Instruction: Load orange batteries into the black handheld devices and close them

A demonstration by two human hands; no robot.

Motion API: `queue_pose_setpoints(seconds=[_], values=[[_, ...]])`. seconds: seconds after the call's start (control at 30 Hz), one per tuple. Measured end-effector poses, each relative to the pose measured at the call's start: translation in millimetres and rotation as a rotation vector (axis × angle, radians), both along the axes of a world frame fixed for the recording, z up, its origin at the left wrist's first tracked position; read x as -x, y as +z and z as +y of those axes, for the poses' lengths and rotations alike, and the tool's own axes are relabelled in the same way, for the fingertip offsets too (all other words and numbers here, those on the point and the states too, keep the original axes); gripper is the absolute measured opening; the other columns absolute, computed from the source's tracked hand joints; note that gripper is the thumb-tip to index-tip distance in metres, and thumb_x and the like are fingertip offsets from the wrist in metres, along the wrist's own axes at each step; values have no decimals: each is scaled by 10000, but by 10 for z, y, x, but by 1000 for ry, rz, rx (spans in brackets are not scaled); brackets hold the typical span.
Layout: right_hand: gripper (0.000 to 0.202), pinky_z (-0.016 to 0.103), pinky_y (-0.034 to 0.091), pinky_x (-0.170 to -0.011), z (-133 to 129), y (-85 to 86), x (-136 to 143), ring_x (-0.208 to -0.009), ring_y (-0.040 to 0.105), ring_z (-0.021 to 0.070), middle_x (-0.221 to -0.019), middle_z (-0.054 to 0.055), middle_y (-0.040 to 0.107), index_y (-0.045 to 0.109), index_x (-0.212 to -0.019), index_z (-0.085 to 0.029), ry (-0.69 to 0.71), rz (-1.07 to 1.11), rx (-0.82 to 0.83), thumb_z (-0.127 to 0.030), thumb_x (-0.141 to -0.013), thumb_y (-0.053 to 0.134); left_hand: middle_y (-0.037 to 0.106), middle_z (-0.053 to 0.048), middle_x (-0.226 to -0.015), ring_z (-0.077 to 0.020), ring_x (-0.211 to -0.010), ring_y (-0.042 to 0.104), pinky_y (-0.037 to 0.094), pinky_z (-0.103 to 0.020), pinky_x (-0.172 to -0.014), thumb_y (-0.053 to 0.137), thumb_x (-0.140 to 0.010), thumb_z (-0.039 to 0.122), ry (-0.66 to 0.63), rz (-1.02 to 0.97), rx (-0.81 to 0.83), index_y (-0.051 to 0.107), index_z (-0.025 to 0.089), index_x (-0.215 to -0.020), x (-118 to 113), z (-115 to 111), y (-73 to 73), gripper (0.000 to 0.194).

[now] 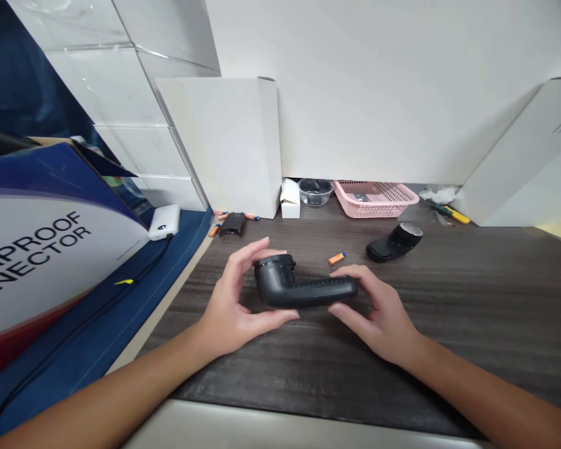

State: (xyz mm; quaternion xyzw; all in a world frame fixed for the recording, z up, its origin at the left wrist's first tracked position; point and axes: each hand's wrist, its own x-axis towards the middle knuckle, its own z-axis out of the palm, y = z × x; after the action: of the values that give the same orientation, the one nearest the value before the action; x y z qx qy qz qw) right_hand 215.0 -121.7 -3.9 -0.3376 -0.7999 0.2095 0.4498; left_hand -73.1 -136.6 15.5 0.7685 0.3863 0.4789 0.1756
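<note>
My left hand (234,299) wraps round the ridged, round head of a black angle-headed handheld device (303,292). The fingers are behind the head, and the thumb lies along its underside. At the other end, my right hand (378,312) pinches the handle between thumb and fingers. Held sideways above the dark table, the device shows a row of notches along its handle's upper edge. Just behind it lies an orange-and-blue battery (336,258). To the right rests a similar black device (394,241) with a silvery disc on its head.
A curved black cover (232,224) sits among several batteries (215,231) at the back left. Along the wall stand a small white box (290,199), a clear bowl (315,193) and a pink basket (376,209). A yellow-and-green tool (455,213) lies further right; a white power bank (164,222) is left.
</note>
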Motion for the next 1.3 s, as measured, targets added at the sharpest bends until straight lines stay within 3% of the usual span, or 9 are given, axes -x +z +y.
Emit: queue_pose_setpoints(seconds=[0.1, 0.23, 0.33, 0.5, 0.63, 0.9, 1.07, 1.23, 1.3], values=[[297, 312, 575, -738, 9, -25, 7, -956, 747, 235, -1107, 53, 778, 634, -1250, -274, 26, -9, 106, -385, -1000, 750, 652, -146, -1482, -354, -1364, 668, 497, -550, -1217, 1011, -744, 381, 33, 14, 11, 448, 313, -1596, 29, -8, -3, 1023], [241, 286, 491, -646, 7, -56, 28, -737, 632, 179, -862, -1, 692, 652, -1047, -242, 50, -37, 256, -457, -996, 747, 660, -125, -1460, -344, -1326, 672, 540, -495, -1137, 964, -803, 437, 28, 13, 118, 495, 313, -1554, 40, 4, 28, 894], [331, 277, 427, -631, 4, -79, 66, -698, 545, 156, -783, -20, 616, 638, -918, -221, 106, -57, 406, -528, -998, 733, 667, -130, -1445, -335, -1311, 672, 581, -443, -1037, 875, -890, 487, 1, -49, 273, 477, 283, -1539, -1, 20, 46, 788], [453, 275, 416, -664, 25, -98, 148, -725, 550, 157, -777, -3, 649, 654, -922, -195, 245, 118, 719, -639, -1010, 686, 640, -135, -1432, -289, -1225, 684, 611, -386, -932, 735, -988, 549, -38, -138, 494, 468, 262, -1533, -63, 60, 34, 671], [556, 289, 442, -712, 56, -92, 146, -701, 550, 161, -732, 17, 662, 640, -828, -189, 371, 249, 822, -703, -1035, 604, 635, -107, -1349, -197, -978, 684, 598, -342, -865, 776, -971, 488, -94, -144, 521, 420, 274, -1584, -47, 81, 33, 740], [644, 318, 398, -762, 64, -83, 143, -687, 485, 173, -626, 10, 572, 611, -811, -184, 493, 424, 1038, -778, -1038, 503, 612, -59, -1240, -199, -1081, 622, 508, -298, -899, 774, -983, 503, -147, -208, 537, 521, 242, -1396, 8, 102, -10, 550], [677, 339, 382, -776, 59, -75, 176, -685, 487, 172, -642, 17, 585, 599, -805, -193, 483, 448, 1058, -802, -1050, 430, 610, -28, -1098, -198, -975, 598, 495, -304, -855, 794, -927, 593, -178, -87, 570, 539, 214, -1258, 21, 72, -1, 564], [718, 362, 388, -796, 51, -150, 172, -699, 512, 183, -674, 23, 593, 603, -803, -201, 506, 450, 1019, -786, -1090, 301, 684, -121, -1308, -341, -1218, 626, 517, -416, -1028, 731, -895, 729, -42, 91, 563, 599, 191, -1349, 40, 54, -21, 716], [752, 370, 401, -823, 51, -203, 163, -735, 549, 190, -712, 39, 618, 639, -815, -188, 522, 435, 978, -769, -1106, 260, 705, -118, -1289, -338, -1201, 638, 517, -415, -1030, 679, -938, 727, -53, 99, 560, 623, 181, -1339, 41, 58, -25, 679]])
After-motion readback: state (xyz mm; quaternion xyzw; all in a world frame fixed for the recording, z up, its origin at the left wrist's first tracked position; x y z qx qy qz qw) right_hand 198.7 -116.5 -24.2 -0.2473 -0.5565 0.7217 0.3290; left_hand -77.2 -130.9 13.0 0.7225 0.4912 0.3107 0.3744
